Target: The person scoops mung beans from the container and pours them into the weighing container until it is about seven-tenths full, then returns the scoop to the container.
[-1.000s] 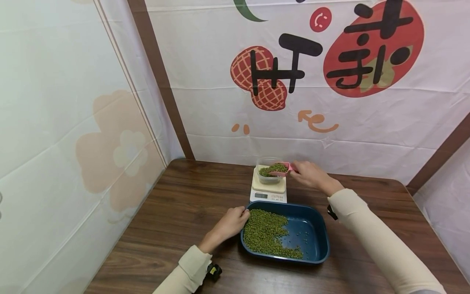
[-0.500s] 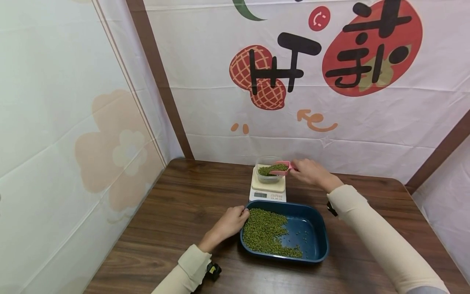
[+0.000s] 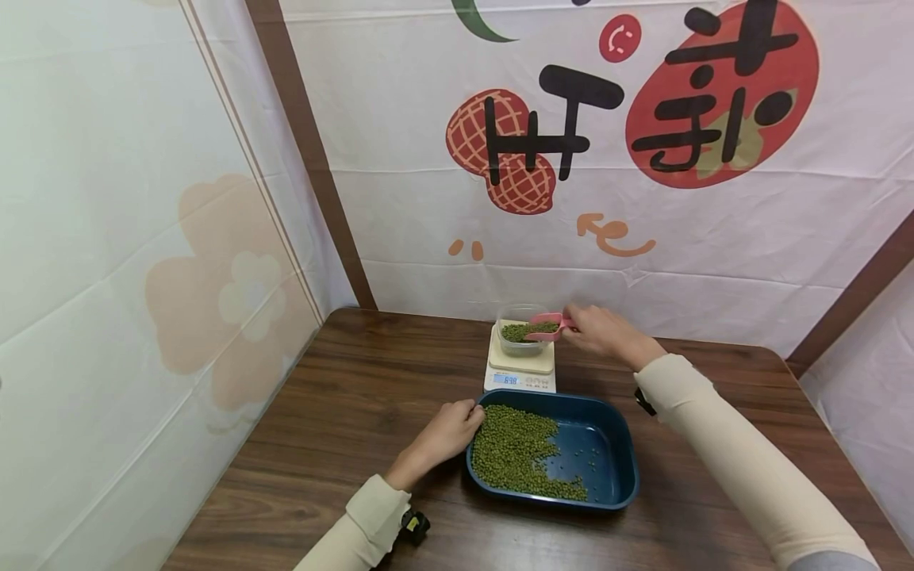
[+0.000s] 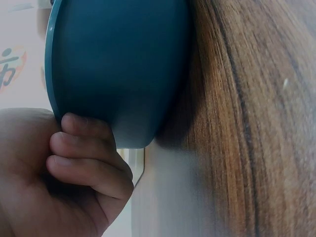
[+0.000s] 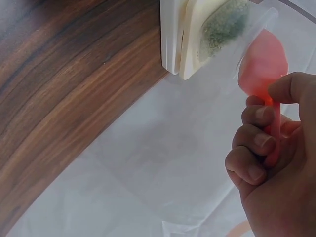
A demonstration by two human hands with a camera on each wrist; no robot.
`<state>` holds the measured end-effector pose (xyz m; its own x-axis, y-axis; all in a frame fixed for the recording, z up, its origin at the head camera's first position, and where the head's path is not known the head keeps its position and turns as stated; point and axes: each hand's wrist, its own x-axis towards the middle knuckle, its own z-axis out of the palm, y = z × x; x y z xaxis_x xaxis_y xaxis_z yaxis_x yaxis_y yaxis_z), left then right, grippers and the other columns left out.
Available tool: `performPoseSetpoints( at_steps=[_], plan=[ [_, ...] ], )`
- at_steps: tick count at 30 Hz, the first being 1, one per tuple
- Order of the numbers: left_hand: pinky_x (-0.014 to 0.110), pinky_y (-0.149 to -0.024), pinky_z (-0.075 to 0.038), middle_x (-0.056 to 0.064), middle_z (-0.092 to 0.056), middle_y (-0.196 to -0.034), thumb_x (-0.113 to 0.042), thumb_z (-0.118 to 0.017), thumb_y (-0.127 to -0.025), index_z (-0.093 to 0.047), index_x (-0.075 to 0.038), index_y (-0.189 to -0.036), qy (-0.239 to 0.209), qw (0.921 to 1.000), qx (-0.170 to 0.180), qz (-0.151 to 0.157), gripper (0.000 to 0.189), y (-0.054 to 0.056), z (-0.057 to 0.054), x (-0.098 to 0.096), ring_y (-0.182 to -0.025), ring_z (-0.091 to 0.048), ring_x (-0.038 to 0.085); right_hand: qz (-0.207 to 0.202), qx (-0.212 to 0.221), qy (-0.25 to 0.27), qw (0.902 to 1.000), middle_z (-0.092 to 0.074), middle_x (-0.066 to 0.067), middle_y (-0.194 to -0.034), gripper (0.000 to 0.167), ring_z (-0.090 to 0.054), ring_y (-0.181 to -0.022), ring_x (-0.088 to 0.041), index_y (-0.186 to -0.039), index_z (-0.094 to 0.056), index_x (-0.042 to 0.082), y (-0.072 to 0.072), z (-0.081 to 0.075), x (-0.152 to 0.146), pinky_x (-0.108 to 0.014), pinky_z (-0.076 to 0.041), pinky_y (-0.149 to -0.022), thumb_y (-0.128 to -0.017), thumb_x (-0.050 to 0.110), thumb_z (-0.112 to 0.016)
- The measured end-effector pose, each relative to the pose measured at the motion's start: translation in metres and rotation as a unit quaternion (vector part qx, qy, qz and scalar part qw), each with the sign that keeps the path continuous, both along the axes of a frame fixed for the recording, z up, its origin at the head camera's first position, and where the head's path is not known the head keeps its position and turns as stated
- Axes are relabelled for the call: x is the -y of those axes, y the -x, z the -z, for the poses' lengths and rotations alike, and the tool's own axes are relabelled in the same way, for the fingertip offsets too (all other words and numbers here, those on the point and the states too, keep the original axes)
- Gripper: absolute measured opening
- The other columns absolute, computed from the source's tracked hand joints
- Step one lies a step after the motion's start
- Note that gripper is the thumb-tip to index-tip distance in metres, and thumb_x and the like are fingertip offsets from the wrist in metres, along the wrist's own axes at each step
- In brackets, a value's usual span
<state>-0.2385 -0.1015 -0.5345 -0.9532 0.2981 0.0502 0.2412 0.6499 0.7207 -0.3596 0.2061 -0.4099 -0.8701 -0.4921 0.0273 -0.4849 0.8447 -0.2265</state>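
1. The scoop (image 5: 264,61) is pinched by its handle between the thumb and curled fingers of the right hand (image 3: 598,331); its mouth is held over the tub (image 3: 521,350), with some beans (image 3: 548,326) left in it.
2. The tub is set on the scale (image 3: 522,364), behind the tray (image 3: 593,452) on the desk (image 3: 371,396).
3. The tray's rim is gripped near its left far corner by the curled fingers of the left hand (image 3: 448,432); more beans are heaped at that end.
4. For a good pour, the scoop is best tilted a little at a time, so that the beans are shed in a trickle.
5. The tub should not be leaned on, or the reading may be falsified.
6. The display (image 3: 506,380) is lit and should be watched; its digits are too small to be trusted here.
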Motion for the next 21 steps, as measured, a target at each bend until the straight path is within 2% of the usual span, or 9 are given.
performPoseSetpoints(
  at_steps=[1, 4, 5, 9, 13, 14, 17, 19, 21],
  plan=[
    [0.032, -0.054, -0.038, -0.003, -0.042, -0.065, -0.036, -0.04, -0.114, -0.052, -0.015, -0.08, 0.007, 1.0, -0.005, 0.0, 0.042, 0.001, 0.003, 0.001, -0.056, -0.041, 0.012, 0.001, 0.001, 0.0, 1.0, -0.05, -0.003, -0.075, 0.015, -0.048, -0.064, -0.018, -0.107, -0.056, 0.009, 0.0, 0.0, 0.0, -0.035, -0.037, -0.061, -0.105, 0.024, -0.058],
    [0.031, -0.054, -0.038, -0.003, -0.042, -0.065, -0.034, -0.04, -0.114, -0.052, -0.014, -0.08, 0.009, 1.0, -0.002, -0.001, 0.041, 0.001, 0.002, 0.0, -0.056, -0.041, 0.012, 0.002, 0.0, -0.001, 1.0, -0.049, -0.002, -0.074, 0.015, -0.047, -0.063, -0.018, -0.107, -0.055, 0.009, 0.0, -0.002, 0.002, -0.035, -0.037, -0.06, -0.105, 0.023, -0.058],
    [0.031, -0.055, -0.038, -0.003, -0.042, -0.066, -0.032, -0.042, -0.114, -0.052, -0.013, -0.08, 0.006, 0.9999, 0.011, -0.004, 0.04, -0.002, -0.006, -0.002, -0.056, -0.041, 0.012, 0.003, 0.0, -0.002, 1.0, -0.049, -0.002, -0.074, 0.015, -0.046, -0.063, -0.018, -0.108, -0.055, 0.009, 0.0, -0.003, 0.002, -0.035, -0.037, -0.06, -0.104, 0.023, -0.058],
    [0.029, -0.056, -0.036, -0.002, -0.041, -0.066, -0.023, -0.043, -0.113, -0.052, -0.011, -0.08, -0.003, 0.9995, 0.031, -0.008, 0.036, -0.008, -0.02, -0.004, -0.056, -0.038, 0.013, 0.0, -0.004, -0.003, 1.0, -0.05, -0.002, -0.073, 0.014, -0.047, -0.062, -0.018, -0.107, -0.055, 0.01, 0.0, -0.005, 0.003, -0.034, -0.036, -0.059, -0.104, 0.023, -0.058],
    [0.032, -0.055, -0.036, -0.002, -0.041, -0.065, -0.03, -0.04, -0.115, -0.052, -0.011, -0.08, -0.01, 0.9998, 0.017, 0.0, 0.041, -0.006, -0.012, -0.002, -0.055, -0.038, 0.014, -0.005, -0.01, -0.009, 0.9999, -0.052, -0.002, -0.073, 0.013, -0.049, -0.063, -0.019, -0.104, -0.056, 0.01, 0.0, -0.007, 0.005, -0.034, -0.037, -0.06, -0.103, 0.023, -0.059],
    [0.032, -0.055, -0.035, -0.002, -0.041, -0.066, -0.032, -0.038, -0.115, -0.051, -0.013, -0.081, -0.008, 1.0, 0.005, 0.004, 0.042, -0.001, -0.001, 0.0, -0.056, -0.038, 0.014, -0.005, -0.011, -0.011, 0.9999, -0.052, -0.002, -0.074, 0.013, -0.05, -0.063, -0.019, -0.103, -0.056, 0.01, 0.0, -0.008, 0.006, -0.035, -0.038, -0.06, -0.103, 0.022, -0.06],
    [0.032, -0.053, -0.036, -0.003, -0.041, -0.066, -0.039, -0.038, -0.115, -0.051, -0.015, -0.081, -0.01, 0.9999, -0.009, 0.005, 0.044, 0.005, 0.013, 0.002, -0.055, -0.039, 0.013, -0.007, -0.017, -0.015, 0.9997, -0.052, -0.002, -0.073, 0.013, -0.05, -0.064, -0.019, -0.102, -0.056, 0.01, 0.0, -0.009, 0.007, -0.035, -0.037, -0.061, -0.102, 0.022, -0.06],
    [0.033, -0.054, -0.037, -0.002, -0.042, -0.066, -0.039, -0.038, -0.115, -0.051, -0.014, -0.081, -0.006, 1.0, -0.008, 0.003, 0.044, 0.007, 0.015, 0.002, -0.056, -0.04, 0.014, -0.008, -0.02, -0.016, 0.9996, -0.051, -0.002, -0.073, 0.012, -0.049, -0.063, -0.019, -0.101, -0.056, 0.01, 0.0, -0.009, 0.008, -0.035, -0.037, -0.06, -0.102, 0.022, -0.06],
    [0.032, -0.054, -0.039, -0.002, -0.043, -0.065, -0.038, -0.04, -0.115, -0.052, -0.015, -0.08, -0.007, 0.9999, 0.006, -0.005, 0.044, 0.006, 0.01, 0.002, -0.056, -0.041, 0.014, -0.01, -0.024, -0.015, 0.9995, -0.051, -0.003, -0.073, 0.012, -0.049, -0.063, -0.019, -0.101, -0.056, 0.01, 0.0, -0.009, 0.008, -0.035, -0.036, -0.06, -0.102, 0.021, -0.06]
  ],
)
